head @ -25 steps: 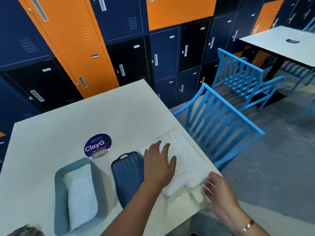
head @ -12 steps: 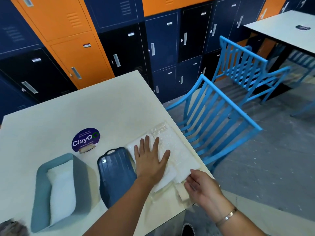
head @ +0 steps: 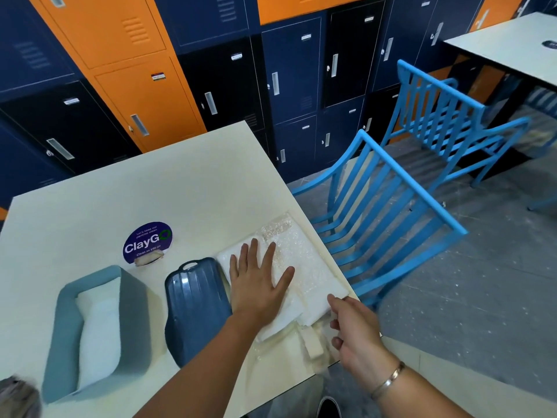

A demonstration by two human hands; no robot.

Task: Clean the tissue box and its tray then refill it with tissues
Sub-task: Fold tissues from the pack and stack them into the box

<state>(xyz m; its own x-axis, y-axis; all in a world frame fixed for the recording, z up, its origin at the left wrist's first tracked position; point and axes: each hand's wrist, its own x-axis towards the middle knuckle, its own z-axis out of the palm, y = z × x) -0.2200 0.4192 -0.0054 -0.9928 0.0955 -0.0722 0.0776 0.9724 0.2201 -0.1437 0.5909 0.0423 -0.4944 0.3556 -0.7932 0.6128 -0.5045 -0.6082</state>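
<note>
Orange and navy lockers [head: 144,95] fill the back, and in front of them sits the pale table [head: 168,182] where it all happens, with a blue chair [head: 388,212] pulled up at its right edge. On to the task things: the grey-blue tray [head: 135,315] stands at the near left with a white wad lying in it, tissue or cloth, hard to call. Just right of it the dark blue box [head: 196,309] lies flat, apart from the tray, so nothing is put back together yet. Touching the box's right side is the tissue pack [head: 304,267], white in its clear wrap, close to the table edge. My read: cleaning looks about finished, refilling has barely begun, and the pack is yet to be emptied. Left hand [head: 256,285] lies flat on the pack, fingers straight and spread, pinning it down and gripping nothing. Right hand [head: 355,330] reaches the pack's near corner, fingers loosely curled at the wrap; whether it has hold of anything I can't tell. Smallest of all, a purple sticker [head: 147,241] beyond the tray
</note>
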